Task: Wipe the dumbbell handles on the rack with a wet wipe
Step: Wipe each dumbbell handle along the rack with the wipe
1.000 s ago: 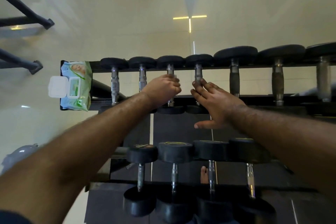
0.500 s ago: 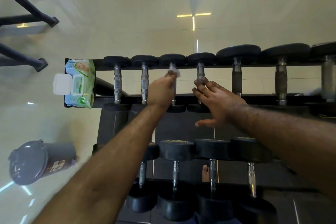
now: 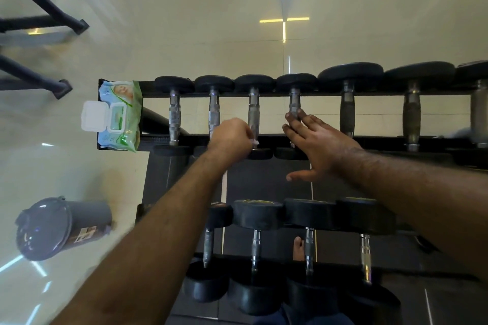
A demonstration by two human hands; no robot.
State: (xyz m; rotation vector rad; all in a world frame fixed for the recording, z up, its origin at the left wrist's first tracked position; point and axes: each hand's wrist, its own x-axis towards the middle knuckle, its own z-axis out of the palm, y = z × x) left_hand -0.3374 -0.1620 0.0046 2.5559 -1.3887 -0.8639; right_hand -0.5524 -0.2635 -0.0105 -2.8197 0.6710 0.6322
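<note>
A black dumbbell rack (image 3: 369,140) carries a top row of dumbbells with metal handles. My left hand (image 3: 232,137) curls around a white wet wipe (image 3: 255,142) at the near end of the third dumbbell handle (image 3: 253,111). Only a small corner of the wipe shows below my fingers. My right hand (image 3: 319,145) lies with straight fingers on the fourth dumbbell handle (image 3: 294,105), thumb spread toward me. The first handle (image 3: 174,119) and second handle (image 3: 214,111) stand to the left.
An open wet wipe pack (image 3: 118,116) sits on the rack's left end. A lower row of dumbbells (image 3: 306,245) lies nearer me. A grey lidded bin (image 3: 58,227) stands on the floor at the left. Black equipment legs (image 3: 39,21) show at the far left.
My left hand has slid with the wipe along the third handle from its far end toward the near end. My right hand stays on the fourth handle.
</note>
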